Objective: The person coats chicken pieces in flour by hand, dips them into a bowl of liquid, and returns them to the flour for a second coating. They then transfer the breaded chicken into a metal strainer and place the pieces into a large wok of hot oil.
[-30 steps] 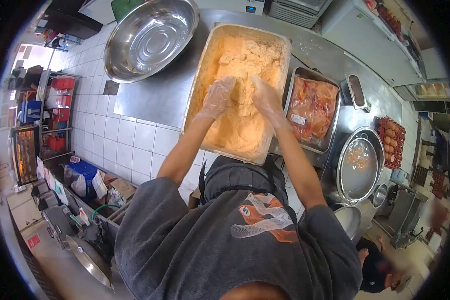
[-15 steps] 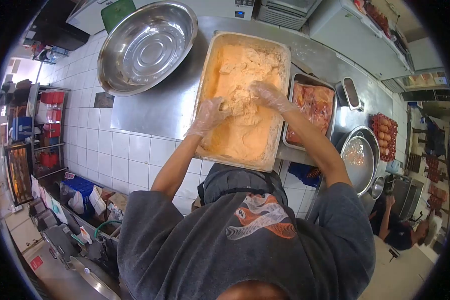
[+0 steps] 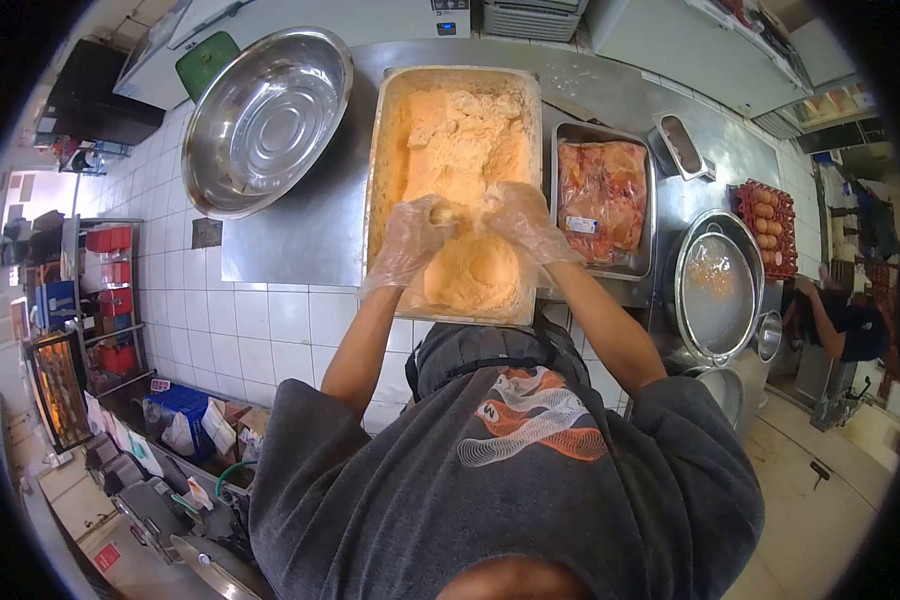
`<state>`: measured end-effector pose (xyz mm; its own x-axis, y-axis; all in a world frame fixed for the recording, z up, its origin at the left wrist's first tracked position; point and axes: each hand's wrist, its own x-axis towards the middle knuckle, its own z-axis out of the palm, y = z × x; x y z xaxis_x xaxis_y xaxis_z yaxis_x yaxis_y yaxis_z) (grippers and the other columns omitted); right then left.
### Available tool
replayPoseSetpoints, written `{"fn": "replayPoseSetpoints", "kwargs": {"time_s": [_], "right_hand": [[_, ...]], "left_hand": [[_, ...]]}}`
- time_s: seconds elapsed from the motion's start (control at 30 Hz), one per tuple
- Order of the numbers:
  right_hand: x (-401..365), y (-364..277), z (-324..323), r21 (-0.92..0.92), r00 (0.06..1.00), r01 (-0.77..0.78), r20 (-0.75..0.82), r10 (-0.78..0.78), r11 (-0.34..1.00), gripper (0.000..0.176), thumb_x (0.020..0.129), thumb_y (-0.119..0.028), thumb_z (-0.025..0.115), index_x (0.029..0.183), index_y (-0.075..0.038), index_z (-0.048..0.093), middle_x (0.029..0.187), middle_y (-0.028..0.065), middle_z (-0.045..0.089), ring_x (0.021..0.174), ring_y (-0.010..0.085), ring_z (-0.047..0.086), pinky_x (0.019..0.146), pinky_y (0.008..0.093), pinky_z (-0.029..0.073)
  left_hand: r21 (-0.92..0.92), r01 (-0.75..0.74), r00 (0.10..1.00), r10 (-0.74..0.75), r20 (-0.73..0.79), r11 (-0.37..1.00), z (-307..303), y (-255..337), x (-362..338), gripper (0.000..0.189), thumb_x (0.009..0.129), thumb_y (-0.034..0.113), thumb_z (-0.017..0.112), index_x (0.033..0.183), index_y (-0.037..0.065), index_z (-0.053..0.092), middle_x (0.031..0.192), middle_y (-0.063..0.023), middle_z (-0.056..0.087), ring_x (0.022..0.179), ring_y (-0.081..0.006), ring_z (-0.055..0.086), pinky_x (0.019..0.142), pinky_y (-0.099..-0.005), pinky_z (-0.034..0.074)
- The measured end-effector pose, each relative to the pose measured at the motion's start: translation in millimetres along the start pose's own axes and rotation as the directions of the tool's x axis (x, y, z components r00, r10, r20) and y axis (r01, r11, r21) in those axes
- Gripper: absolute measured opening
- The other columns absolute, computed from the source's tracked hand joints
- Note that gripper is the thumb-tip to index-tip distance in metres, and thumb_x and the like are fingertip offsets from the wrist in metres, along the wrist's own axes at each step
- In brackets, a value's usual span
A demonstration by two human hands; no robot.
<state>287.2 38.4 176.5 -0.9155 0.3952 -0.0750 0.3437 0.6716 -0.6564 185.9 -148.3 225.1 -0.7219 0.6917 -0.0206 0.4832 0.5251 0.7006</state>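
A rectangular metal tray of orange-tinted flour sits in front of me, with lumpy heaps toward its far end. My left hand, in a clear plastic glove, is over the tray's left side, its fingers curled at something flour-coated. Opposite it, my right hand wears the same kind of glove and has its fingers bent inward, dusted with flour. What either hand holds is hidden by fingers and powder. Below them, a rounded hollow shows in the near flour.
Left of the tray, a large steel bowl stands tilted. To the right are a pan of packaged raw meat, a small steel container, a strainer over a basin and a tray of eggs. Another person is at far right.
Both hands have drawn nearer to me and closer together, away from the lumpy flour in the middle. My view has shifted, and the other person's arm has moved.
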Motion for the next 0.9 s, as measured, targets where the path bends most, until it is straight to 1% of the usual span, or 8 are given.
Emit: {"fn": "replayPoseSetpoints", "kwargs": {"time_s": [0.07, 0.17, 0.37, 0.5, 0.6, 0.7, 0.8, 0.9], "right_hand": [[-7, 1, 2, 0.022, 1.0, 0.028, -0.013, -0.027, 0.999, 0.031, 0.073, -0.019, 0.072, 0.091, 0.005, 0.067, 0.089, 0.0285, 0.067, 0.09, 0.0451, 0.066, 0.081, 0.0501, 0.054], [-20, -32, -9, 0.107, 0.999, -0.027, 0.036, 0.023, 0.994, 0.035, 0.073, -0.02, 0.073, 0.097, 0.003, 0.068, 0.096, 0.0283, 0.068, 0.094, 0.0451, 0.066, 0.085, 0.0491, 0.053], [-26, -20, 22, 0.323, 0.996, -0.019, 0.084, -0.008, 0.946, 0.036, 0.074, -0.024, 0.076, 0.102, -0.002, 0.071, 0.099, 0.0235, 0.071, 0.095, 0.0414, 0.068, 0.085, 0.0454, 0.054], [-42, -16, 32, 0.146, 0.997, -0.037, 0.074, 0.027, 0.989, 0.037, 0.075, -0.021, 0.071, 0.105, -0.001, 0.071, 0.105, 0.0257, 0.07, 0.1, 0.043, 0.067, 0.089, 0.0462, 0.054], [-50, -22, 28, 0.171, 0.996, -0.037, 0.083, 0.023, 0.985, 0.034, 0.075, -0.021, 0.071, 0.103, -0.002, 0.071, 0.102, 0.0249, 0.071, 0.098, 0.0435, 0.067, 0.087, 0.0475, 0.054], [-42, -12, 37, 0.186, 0.976, -0.198, -0.048, 0.21, 0.962, 0.031, 0.076, -0.021, 0.077, 0.101, -0.004, 0.071, 0.092, 0.0222, 0.072, 0.089, 0.0399, 0.069, 0.081, 0.0445, 0.054], [-47, -43, 21, 0.278, 0.991, -0.129, -0.002, 0.135, 0.952, 0.029, 0.077, -0.021, 0.076, 0.101, -0.004, 0.071, 0.092, 0.0219, 0.072, 0.086, 0.0388, 0.07, 0.078, 0.0432, 0.055], [-44, -22, 9, 0.28, 0.978, -0.14, -0.108, 0.176, 0.95, 0.03, 0.078, -0.022, 0.075, 0.101, -0.004, 0.071, 0.092, 0.022, 0.072, 0.087, 0.0376, 0.07, 0.078, 0.042, 0.055]], "left_hand": [[-0.01, 0.191, 0.982, -0.191, -0.013, 0.982, -6, 4, 1, 0.027, 0.077, 0.021, 0.082, 0.094, 0.003, 0.074, 0.083, -0.0218, 0.071, 0.075, -0.0359, 0.069, 0.069, -0.0426, 0.054], [-0.092, -0.099, 0.994, 0.094, -0.057, 0.991, 15, -7, -3, 0.029, 0.076, 0.022, 0.083, 0.095, 0.002, 0.076, 0.081, -0.0208, 0.072, 0.071, -0.0326, 0.07, 0.066, -0.0407, 0.054], [-0.282, 0.057, 0.995, -0.076, -0.058, 0.958, 15, -6, -18, 0.027, 0.077, 0.02, 0.082, 0.096, 0.001, 0.076, 0.079, -0.0193, 0.073, 0.068, -0.0293, 0.071, 0.065, -0.0379, 0.055], [-0.173, 0.081, 0.988, -0.102, -0.117, 0.982, 16, -25, -30, 0.027, 0.077, 0.021, 0.083, 0.095, 0.002, 0.076, 0.08, -0.0194, 0.073, 0.068, -0.0295, 0.071, 0.064, -0.0379, 0.055], [-0.198, 0.073, 0.989, -0.096, -0.108, 0.978, 18, -22, -39, 0.027, 0.078, 0.023, 0.082, 0.094, 0.003, 0.076, 0.08, -0.0199, 0.073, 0.067, -0.0301, 0.071, 0.064, -0.0387, 0.055], [-0.158, 0.097, 0.99, -0.112, -0.084, 0.983, 18, -21, -33, 0.027, 0.079, 0.026, 0.08, 0.091, 0.003, 0.076, 0.078, -0.0201, 0.072, 0.066, -0.0307, 0.07, 0.063, -0.0397, 0.055], [-0.093, 0.058, 0.991, -0.068, -0.117, 0.994, 32, -30, -29, 0.027, 0.079, 0.028, 0.08, 0.09, 0.004, 0.076, 0.075, -0.0201, 0.071, 0.065, -0.0308, 0.07, 0.062, -0.0405, 0.054], [-0.023, 0.095, 0.986, -0.097, -0.133, 0.995, 14, -31, -26, 0.028, 0.079, 0.029, 0.08, 0.09, 0.004, 0.076, 0.074, -0.0194, 0.071, 0.063, -0.0305, 0.069, 0.061, -0.0408, 0.053]]}}
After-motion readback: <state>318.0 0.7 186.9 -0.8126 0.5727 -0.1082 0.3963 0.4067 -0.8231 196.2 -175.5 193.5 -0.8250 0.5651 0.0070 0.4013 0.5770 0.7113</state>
